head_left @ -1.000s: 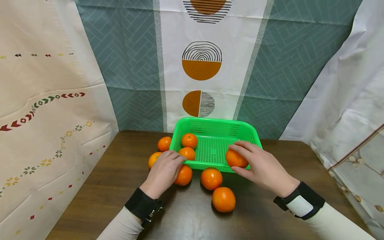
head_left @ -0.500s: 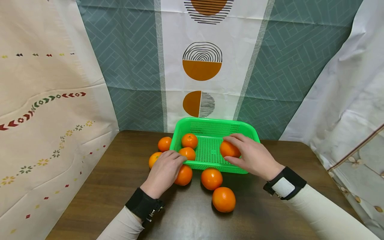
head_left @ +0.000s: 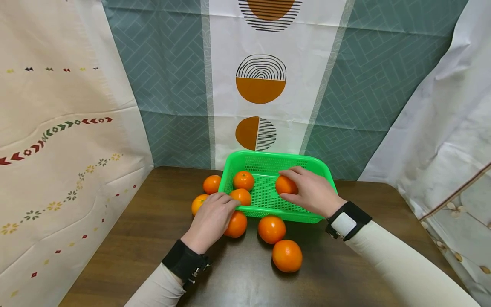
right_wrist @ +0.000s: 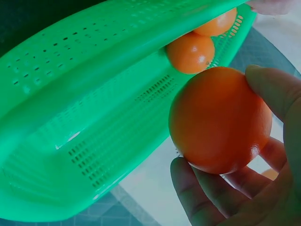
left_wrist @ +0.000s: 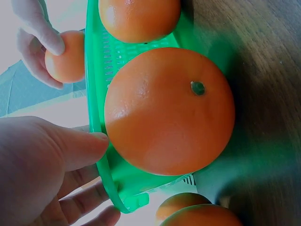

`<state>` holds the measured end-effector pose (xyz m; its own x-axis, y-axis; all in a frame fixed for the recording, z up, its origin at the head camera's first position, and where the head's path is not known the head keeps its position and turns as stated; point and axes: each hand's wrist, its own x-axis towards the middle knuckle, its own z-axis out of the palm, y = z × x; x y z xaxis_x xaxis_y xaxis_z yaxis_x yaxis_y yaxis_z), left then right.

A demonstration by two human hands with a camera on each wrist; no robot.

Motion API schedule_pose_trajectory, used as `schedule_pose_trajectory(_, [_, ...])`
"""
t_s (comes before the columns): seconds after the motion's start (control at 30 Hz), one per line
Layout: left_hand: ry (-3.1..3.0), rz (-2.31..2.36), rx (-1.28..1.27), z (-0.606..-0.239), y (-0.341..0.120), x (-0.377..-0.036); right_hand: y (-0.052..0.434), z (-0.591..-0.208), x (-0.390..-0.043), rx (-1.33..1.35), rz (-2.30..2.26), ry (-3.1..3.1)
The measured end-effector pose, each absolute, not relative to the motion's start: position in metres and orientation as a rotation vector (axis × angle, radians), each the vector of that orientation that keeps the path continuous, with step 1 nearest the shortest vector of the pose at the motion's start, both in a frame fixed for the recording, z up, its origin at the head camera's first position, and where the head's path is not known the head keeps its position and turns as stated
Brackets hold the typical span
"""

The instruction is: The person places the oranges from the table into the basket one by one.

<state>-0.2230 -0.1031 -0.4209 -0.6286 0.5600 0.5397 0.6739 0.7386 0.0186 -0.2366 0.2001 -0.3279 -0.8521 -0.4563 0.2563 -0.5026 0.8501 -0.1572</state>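
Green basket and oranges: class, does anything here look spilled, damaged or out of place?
Nothing looks damaged or spilled. The green basket sits level on the table. Two oranges lie inside it, and the right hand holds a third orange over it. Five more oranges lie loose on the table around its near left corner, by the left hand.

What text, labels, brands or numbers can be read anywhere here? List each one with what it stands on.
None: no words, brands or numbers show in any view.
Green basket: bare mesh plastic, no label.
Oranges, including the orange gripped by the right hand: no stickers visible.
Left hand and both wrist bands: no marking legible.
Backdrop cloth: only patterns, half circles with lines, arrows and small flowers, no lettering.
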Motion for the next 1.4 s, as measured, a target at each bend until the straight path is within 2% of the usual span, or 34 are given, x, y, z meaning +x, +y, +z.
schedule_pose_trajectory(0.77, [-2.429,-0.312,-0.931,-0.42,-0.104,-0.223,0.171,-0.338,-0.281,0.687,0.172,-2.938])
schedule_pose_trajectory(1.4, [-2.416,-0.326,-0.938,-0.419,-0.103,-0.222,0.157,-0.347,-0.302,0.659,0.154,-3.028])
